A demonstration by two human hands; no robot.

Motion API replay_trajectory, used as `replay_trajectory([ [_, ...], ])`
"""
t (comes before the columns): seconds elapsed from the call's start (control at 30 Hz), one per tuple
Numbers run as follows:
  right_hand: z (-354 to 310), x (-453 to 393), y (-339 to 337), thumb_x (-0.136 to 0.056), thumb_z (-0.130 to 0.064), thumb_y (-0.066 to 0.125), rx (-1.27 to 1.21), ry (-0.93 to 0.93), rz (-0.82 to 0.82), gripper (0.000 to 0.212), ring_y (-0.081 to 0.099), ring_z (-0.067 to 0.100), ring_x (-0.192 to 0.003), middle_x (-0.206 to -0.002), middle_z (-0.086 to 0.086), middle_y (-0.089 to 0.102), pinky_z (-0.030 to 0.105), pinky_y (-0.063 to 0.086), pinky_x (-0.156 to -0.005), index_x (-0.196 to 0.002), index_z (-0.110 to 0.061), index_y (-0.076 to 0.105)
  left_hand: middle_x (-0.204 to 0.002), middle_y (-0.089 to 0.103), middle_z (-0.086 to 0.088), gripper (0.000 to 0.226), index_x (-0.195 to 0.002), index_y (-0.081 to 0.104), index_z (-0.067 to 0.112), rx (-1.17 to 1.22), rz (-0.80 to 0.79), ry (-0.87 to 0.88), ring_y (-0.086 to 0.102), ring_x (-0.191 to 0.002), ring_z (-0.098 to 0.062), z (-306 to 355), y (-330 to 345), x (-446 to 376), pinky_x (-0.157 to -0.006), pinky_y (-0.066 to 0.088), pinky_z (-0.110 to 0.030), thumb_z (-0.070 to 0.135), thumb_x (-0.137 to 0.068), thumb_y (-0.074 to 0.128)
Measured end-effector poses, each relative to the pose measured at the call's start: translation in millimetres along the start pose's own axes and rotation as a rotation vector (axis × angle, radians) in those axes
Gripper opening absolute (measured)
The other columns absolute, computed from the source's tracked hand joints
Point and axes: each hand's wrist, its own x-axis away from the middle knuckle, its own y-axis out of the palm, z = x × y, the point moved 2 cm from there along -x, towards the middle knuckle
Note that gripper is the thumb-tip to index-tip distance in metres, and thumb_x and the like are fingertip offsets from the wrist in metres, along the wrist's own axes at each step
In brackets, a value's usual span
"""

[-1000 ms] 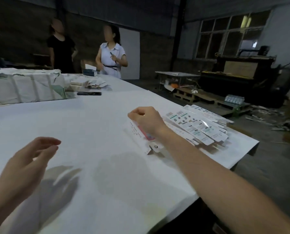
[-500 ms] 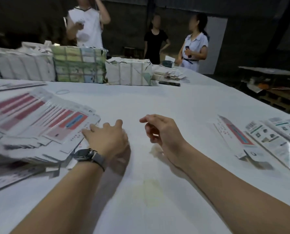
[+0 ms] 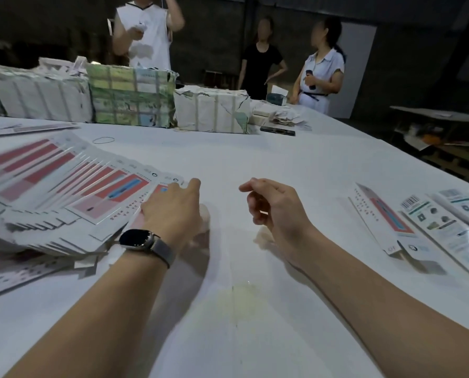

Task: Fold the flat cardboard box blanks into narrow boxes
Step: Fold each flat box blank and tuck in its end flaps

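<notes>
— White table covering (image 3: 255, 159) is seen stretching away under both arms, with a faint yellowish stain (image 3: 241, 293) nearest the body. What is being held?

— Nothing is clamped yet, as far as can be judged. The left hand (image 3: 173, 214), with a watch (image 3: 140, 238) on its wrist, is laid on the near edge of the fanned pile of flat blanks (image 3: 72, 197); its fingers are stretched forward and close together over the top sheet, though whether that sheet is pinched underneath cannot be told. The right hand (image 3: 274, 208) is held above bare table, fingers loosely curled and apart, with nothing in them.

— What could be spoiled here?

— Several blanks could be dragged off at once, since the sheets are overlapped tightly and look glossy. The fan could also be pushed into disorder if it is pressed sideways rather than lifted. A crease could be put in the wrong place if one sheet is pulled with a single hand.

— And farther off?

— Folded boxes (image 3: 386, 216) are laid at the right edge, well apart from the pile. Beyond, a rubber band (image 3: 103, 140) and strapped bundles (image 3: 129, 99) are seen, then three people (image 3: 320, 75) standing behind the table.
</notes>
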Motion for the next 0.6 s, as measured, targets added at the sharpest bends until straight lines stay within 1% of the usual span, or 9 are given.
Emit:
replay_trajectory([
  [0.13, 0, 0, 0, -0.101, -0.021, 0.053, -0.011, 0.008, 0.0, 0.029, 0.043, 0.013, -0.054, -0.06, -0.001, 0.052, 0.022, 0.032, -0.049, -0.081, -0.012, 0.072, -0.102, 0.044, -0.008, 0.047, -0.135, 0.041, 0.019, -0.01, 0.029, 0.04, 0.049, -0.087, -0.035, 5, -7, 4, -0.072, 0.038, -0.038, 0.015, -0.091, 0.056],
  [0.27, -1, 0, -1, -0.101, -0.022, 0.053, -0.023, -0.001, 0.015, 0.03, 0.043, 0.012, -0.053, -0.06, -0.002, 0.052, 0.021, 0.033, -0.048, -0.081, -0.013, 0.072, -0.082, 0.047, -0.005, 0.049, -0.134, 0.034, 0.023, 0.111, 0.164, 0.106, 0.054, -0.078, -0.034, 11, -19, 11, -0.064, 0.048, -0.041, 0.008, -0.09, 0.05],
  [0.33, -2, -2, -2, -0.101, -0.022, 0.053, -0.029, -0.012, 0.042, 0.028, 0.043, 0.013, -0.053, -0.059, -0.002, 0.052, 0.021, 0.032, -0.048, -0.083, -0.012, 0.072, -0.087, 0.057, -0.011, 0.056, -0.138, 0.033, 0.024, 0.229, 0.31, 0.198, 0.056, -0.077, -0.036, 18, -26, 15, -0.064, 0.051, -0.045, 0.002, -0.089, 0.05],
  [0.4, -4, -4, -4, -0.1, -0.019, 0.053, -0.05, -0.034, 0.077, 0.024, 0.042, 0.013, -0.053, -0.059, -0.001, 0.051, 0.023, 0.031, -0.049, -0.086, -0.013, 0.071, -0.109, 0.066, -0.016, 0.063, -0.143, 0.034, 0.023, 0.439, 0.449, 0.302, 0.06, -0.085, -0.036, 26, -33, 18, -0.067, 0.055, -0.047, -0.001, -0.089, 0.055],
  [0.43, -5, -5, -6, -0.1, -0.018, 0.053, -0.062, -0.048, 0.092, 0.021, 0.041, 0.013, -0.053, -0.06, -0.001, 0.051, 0.024, 0.03, -0.05, -0.089, -0.013, 0.07, -0.116, 0.066, -0.014, 0.064, -0.145, 0.034, 0.023, 0.579, 0.489, 0.332, 0.062, -0.085, -0.032, 29, -36, 19, -0.062, 0.058, -0.042, -0.001, -0.09, 0.056],
  [0.47, -7, -6, -7, -0.1, -0.016, 0.053, -0.071, -0.063, 0.103, 0.017, 0.041, 0.012, -0.053, -0.061, -0.001, 0.051, 0.024, 0.03, -0.05, -0.093, -0.015, 0.069, -0.116, 0.065, -0.009, 0.062, -0.145, 0.036, 0.022, 0.731, 0.499, 0.34, 0.063, -0.081, -0.022, 32, -38, 20, -0.055, 0.057, -0.028, 0.0, -0.091, 0.056],
  [0.5, -9, -6, -9, -0.099, -0.016, 0.054, -0.071, -0.082, 0.11, 0.013, 0.042, 0.012, -0.054, -0.064, -0.002, 0.052, 0.023, 0.032, -0.049, -0.097, -0.017, 0.068, -0.111, 0.063, -0.001, 0.058, -0.144, 0.037, 0.023, 0.885, 0.466, 0.323, 0.063, -0.077, -0.012, 34, -38, 20, -0.049, 0.053, -0.017, 0.001, -0.093, 0.055],
  [0.53, -10, -7, -11, -0.098, -0.017, 0.056, -0.06, -0.105, 0.114, 0.01, 0.043, 0.012, -0.054, -0.066, -0.002, 0.053, 0.023, 0.034, -0.049, -0.101, -0.019, 0.066, -0.107, 0.063, 0.004, 0.055, -0.142, 0.038, 0.025, 1.036, 0.395, 0.295, 0.065, -0.075, -0.011, 36, -37, 20, -0.049, 0.052, -0.013, 0.002, -0.094, 0.055],
  [0.6, -12, -6, -13, -0.094, -0.022, 0.061, -0.01, -0.154, 0.112, 0.013, 0.047, 0.011, -0.056, -0.07, 0.0, 0.055, 0.022, 0.039, -0.05, -0.107, -0.023, 0.064, -0.103, 0.066, 0.005, 0.052, -0.136, 0.043, 0.034, 1.313, 0.168, 0.222, 0.071, -0.081, -0.01, 37, -31, 19, -0.052, 0.055, -0.017, 0.003, -0.096, 0.053],
])
